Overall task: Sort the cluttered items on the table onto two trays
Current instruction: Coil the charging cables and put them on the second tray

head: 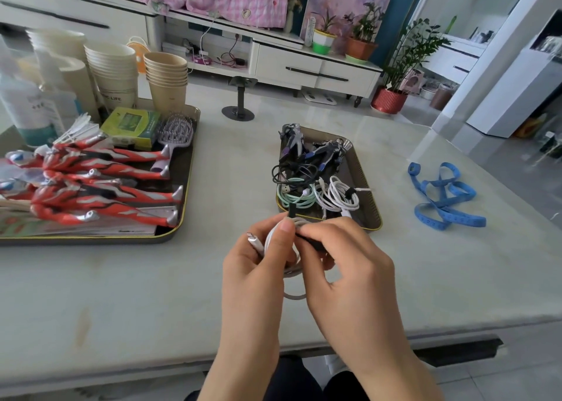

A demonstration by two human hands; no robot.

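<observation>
Both hands hold a coiled white cable [268, 238] above the table [231, 163], just near of the small tray [372, 215] on the right. The left hand [258, 266] has its fingers curled round the coil, with the thumb pressed on top. The right hand [345, 268] pinches a black strap [291, 211] at the coil's far side; one end of the strap sticks straight up. The coil's long axis runs near to far, and one loop hangs below the hands. Its silver plug points far and left. Most of the coil is hidden by the fingers, so I cannot tell how the strap wraps it.

The small tray holds black, green and white cables beside dark toy figures tangled at its far end. The big tray [189, 175] on the left is cut off by the frame edge; it carries red toy figures [100, 184], a hairbrush [176, 132], a green box [130, 123] and stacked paper cups [165, 75]. A blue measuring tape [441, 193] lies loose on the table, far right.
</observation>
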